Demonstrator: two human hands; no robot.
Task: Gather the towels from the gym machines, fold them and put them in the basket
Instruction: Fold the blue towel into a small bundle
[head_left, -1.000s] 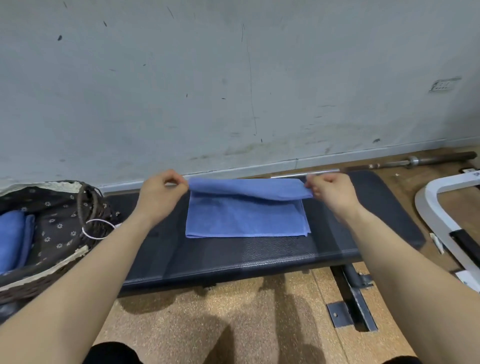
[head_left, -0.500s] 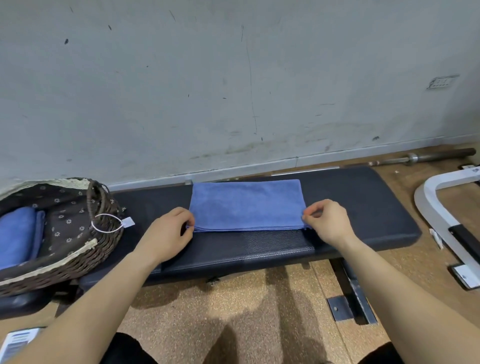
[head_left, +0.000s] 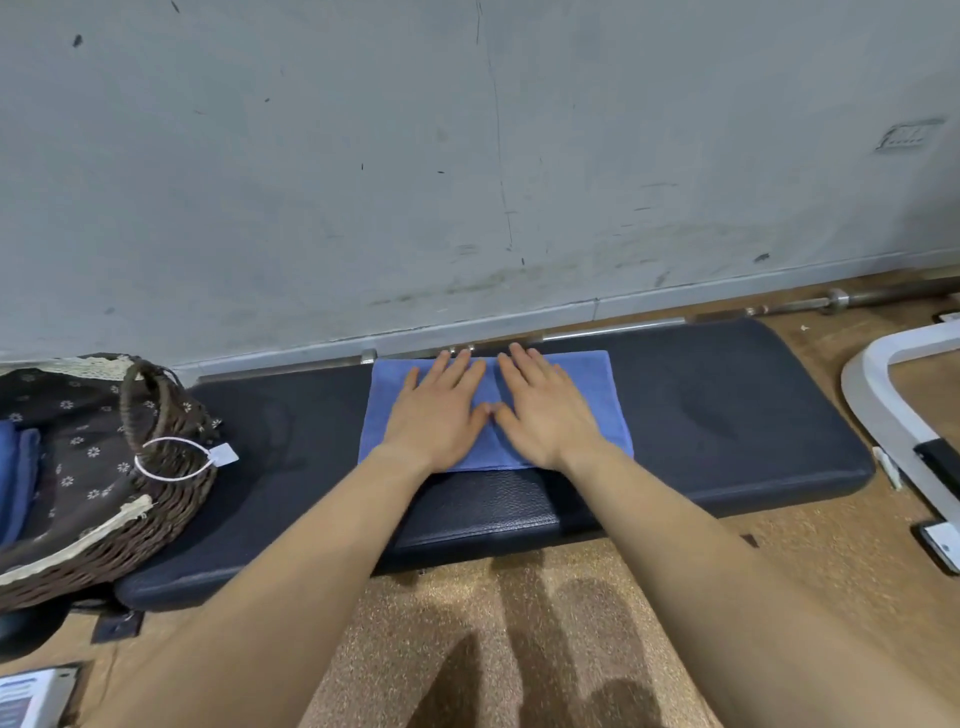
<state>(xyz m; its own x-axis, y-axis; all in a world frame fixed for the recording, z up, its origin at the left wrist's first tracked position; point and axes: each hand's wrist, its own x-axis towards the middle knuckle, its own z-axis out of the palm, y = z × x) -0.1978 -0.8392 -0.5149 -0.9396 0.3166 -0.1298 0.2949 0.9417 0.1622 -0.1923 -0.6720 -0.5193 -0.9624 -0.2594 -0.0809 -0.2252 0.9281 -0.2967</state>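
Pressing blue towel (head_left: 592, 395), folded flat, prob several layers, L hand (head_left: 441, 415), R hand (head_left: 545, 415), fingers (head_left: 457, 374) straight

Your left hand (head_left: 441, 410) and right hand (head_left: 545, 410) lie flat over the towel (head_left: 597, 395) and hide its middle; only the edges show. The left edge of the frame cuts off the basket (head_left: 171, 499) and the blue cloth (head_left: 15, 478) inside it. The basket covers the left end of the bench (head_left: 727, 410). Tag (head_left: 224, 454) on the handle: too small to read. Lower left corner, printed sheet (head_left: 26, 696): cropped, print blurred. The right edge cuts off the barbell (head_left: 836, 300) and the white frame (head_left: 872, 379).
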